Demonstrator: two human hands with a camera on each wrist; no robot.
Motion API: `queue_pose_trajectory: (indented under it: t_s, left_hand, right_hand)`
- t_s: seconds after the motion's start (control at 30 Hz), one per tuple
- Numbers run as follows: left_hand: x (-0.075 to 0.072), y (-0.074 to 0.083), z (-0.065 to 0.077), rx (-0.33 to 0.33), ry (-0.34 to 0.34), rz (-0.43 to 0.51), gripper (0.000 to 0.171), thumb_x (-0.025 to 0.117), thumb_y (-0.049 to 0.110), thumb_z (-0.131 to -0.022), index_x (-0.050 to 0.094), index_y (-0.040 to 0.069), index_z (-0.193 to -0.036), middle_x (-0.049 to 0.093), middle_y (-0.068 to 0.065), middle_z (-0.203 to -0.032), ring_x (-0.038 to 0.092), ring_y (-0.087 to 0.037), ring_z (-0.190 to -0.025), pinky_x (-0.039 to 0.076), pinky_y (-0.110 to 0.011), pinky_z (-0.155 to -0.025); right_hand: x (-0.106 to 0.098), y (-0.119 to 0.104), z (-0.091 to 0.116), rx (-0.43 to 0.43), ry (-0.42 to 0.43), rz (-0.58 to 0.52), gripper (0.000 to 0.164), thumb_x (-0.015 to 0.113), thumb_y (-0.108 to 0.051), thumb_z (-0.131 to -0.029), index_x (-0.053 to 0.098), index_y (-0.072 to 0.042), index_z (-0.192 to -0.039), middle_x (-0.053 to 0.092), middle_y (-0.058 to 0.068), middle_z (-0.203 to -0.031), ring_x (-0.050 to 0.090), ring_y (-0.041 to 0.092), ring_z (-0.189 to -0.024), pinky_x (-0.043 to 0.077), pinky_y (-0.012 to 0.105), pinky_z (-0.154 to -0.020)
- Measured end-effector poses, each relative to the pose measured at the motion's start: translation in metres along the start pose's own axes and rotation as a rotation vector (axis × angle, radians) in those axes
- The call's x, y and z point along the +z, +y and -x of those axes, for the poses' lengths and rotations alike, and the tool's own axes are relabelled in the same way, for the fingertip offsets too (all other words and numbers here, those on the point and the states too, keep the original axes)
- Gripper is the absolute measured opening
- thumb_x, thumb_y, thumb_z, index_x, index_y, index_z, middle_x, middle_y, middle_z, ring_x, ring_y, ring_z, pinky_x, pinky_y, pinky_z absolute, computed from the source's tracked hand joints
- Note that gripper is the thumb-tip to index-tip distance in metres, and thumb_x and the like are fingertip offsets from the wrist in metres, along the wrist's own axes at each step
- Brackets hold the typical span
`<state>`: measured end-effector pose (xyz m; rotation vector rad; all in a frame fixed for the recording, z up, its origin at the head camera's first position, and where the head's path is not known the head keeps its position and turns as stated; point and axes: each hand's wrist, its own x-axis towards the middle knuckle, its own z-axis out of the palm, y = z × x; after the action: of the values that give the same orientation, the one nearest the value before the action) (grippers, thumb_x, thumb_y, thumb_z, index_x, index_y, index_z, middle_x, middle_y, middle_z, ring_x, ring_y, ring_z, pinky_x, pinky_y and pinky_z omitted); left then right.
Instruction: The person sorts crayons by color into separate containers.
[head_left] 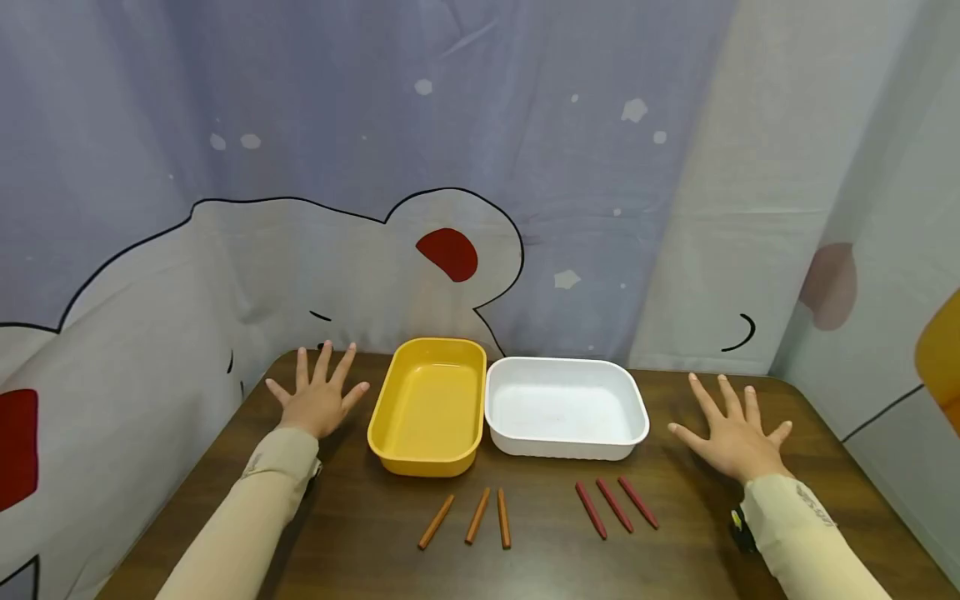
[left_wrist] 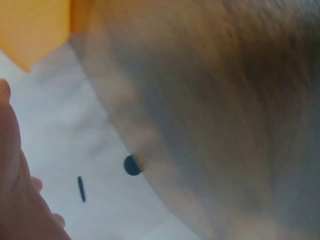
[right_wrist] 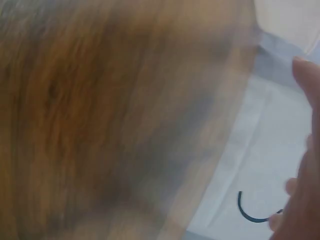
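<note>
My left hand (head_left: 313,406) is spread with straight fingers over the table's left side, beside a yellow tray (head_left: 378,425), and holds nothing. On the right, my right hand (head_left: 738,442) is spread too, fingers fanned, to the right of a white tray (head_left: 562,451). The two trays stand side by side near the back edge. In front of the yellow tray lie orange-brown crayons (head_left: 477,517), three in a loose row. Three dark red crayons (head_left: 615,507) lie slanted in front of the white tray. Part of the left hand (left_wrist: 20,175) shows in the left wrist view.
A dark wood table (head_left: 540,571) carries everything. Behind it hangs a printed curtain (head_left: 570,208) with white cartoon shapes, close along the back edge and both sides. A dark watch-like band (head_left: 742,531) sits at the right wrist.
</note>
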<state>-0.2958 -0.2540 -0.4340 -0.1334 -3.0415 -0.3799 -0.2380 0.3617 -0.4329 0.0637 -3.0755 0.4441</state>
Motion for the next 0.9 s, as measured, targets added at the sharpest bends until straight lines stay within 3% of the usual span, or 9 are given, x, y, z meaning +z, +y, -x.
queue_pose_trajectory:
  t_s: [0.2,0.33,0.47,0.63,0.77,0.9]
  left_hand:
    - [-0.003,0.010,0.012,0.059,0.069,0.091,0.080,0.038,0.062,-0.104,-0.001,0.026,-0.165,-0.008,-0.019,-0.169,-0.019,-0.046,-0.150,-0.019,-0.084,-0.097]
    - [-0.002,0.018,0.023,0.110,0.111,0.117,0.079,0.036,0.061,-0.105,0.004,0.022,-0.165,-0.002,-0.016,-0.170,-0.013,-0.043,-0.153,-0.011,-0.084,-0.102]
    - [0.000,0.028,0.035,0.176,0.139,0.123,0.074,0.040,0.052,-0.107,0.011,0.016,-0.165,0.007,-0.016,-0.170,-0.004,-0.040,-0.155,-0.001,-0.081,-0.108]
    - [0.005,0.040,0.048,0.233,0.126,0.082,0.076,0.045,0.051,-0.106,0.020,0.007,-0.163,0.016,-0.015,-0.169,0.009,-0.039,-0.155,0.008,-0.077,-0.112]
    - [0.009,0.047,0.055,0.257,0.118,0.054,0.076,0.045,0.054,-0.105,0.026,0.004,-0.161,0.021,-0.014,-0.168,0.017,-0.037,-0.154,0.009,-0.076,-0.113]
    - [0.011,0.053,0.059,0.273,0.104,0.053,0.079,0.046,0.055,-0.104,0.028,0.003,-0.160,0.022,-0.014,-0.167,0.020,-0.035,-0.153,0.009,-0.074,-0.115]
  right_hand:
    - [0.001,-0.011,0.011,-0.008,-0.031,-0.072,0.095,0.051,-0.067,-0.097,-0.003,-0.027,-0.165,-0.010,0.028,-0.165,-0.013,0.064,-0.142,-0.005,0.095,-0.085]
    - [0.003,-0.023,0.018,-0.048,-0.011,-0.101,0.092,0.059,-0.055,-0.098,0.009,-0.015,-0.164,0.010,0.037,-0.159,0.011,0.068,-0.139,0.016,0.092,-0.089]
    - [0.005,-0.038,0.025,-0.101,0.002,-0.132,0.079,0.066,-0.037,-0.099,0.029,0.003,-0.155,0.034,0.044,-0.142,0.038,0.068,-0.124,0.039,0.081,-0.088]
    - [0.010,-0.057,0.033,-0.118,0.006,-0.210,0.061,0.069,-0.026,-0.096,0.047,0.012,-0.139,0.057,0.035,-0.122,0.063,0.048,-0.103,0.053,0.061,-0.086]
    - [0.013,-0.070,0.037,-0.070,-0.045,-0.272,0.054,0.071,-0.023,-0.095,0.053,0.012,-0.131,0.064,0.025,-0.111,0.066,0.031,-0.090,0.056,0.050,-0.076]
    - [0.017,-0.080,0.039,-0.045,-0.070,-0.298,0.040,0.075,-0.021,-0.091,0.062,0.007,-0.118,0.069,0.014,-0.100,0.067,0.029,-0.089,0.056,0.049,-0.075]
